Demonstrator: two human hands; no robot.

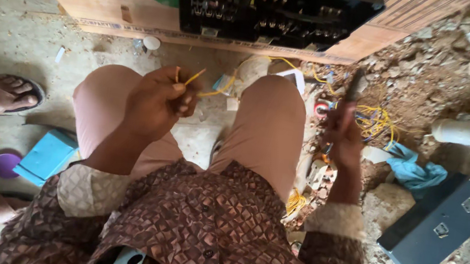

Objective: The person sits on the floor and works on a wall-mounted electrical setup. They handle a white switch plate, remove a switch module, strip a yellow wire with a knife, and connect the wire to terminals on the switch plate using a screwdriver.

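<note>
Pinching yellow wire (195,76) in left hand (157,100) | right hand (341,131) fingers closed round dark tool (355,86) | rubble crowds right edge

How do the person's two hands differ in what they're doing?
The left hand is curled over the knee, pinching a thin yellow wire; the right hand is off to the side above the rubble, gripping a dark tool handle that points upward. Both are closed around something.

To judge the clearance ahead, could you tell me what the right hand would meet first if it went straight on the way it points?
The right hand holds a dark tool pointing up-frame. Straight on, it would probably first meet the wooden board carrying the black electrical panel, though depth is unclear.
</note>
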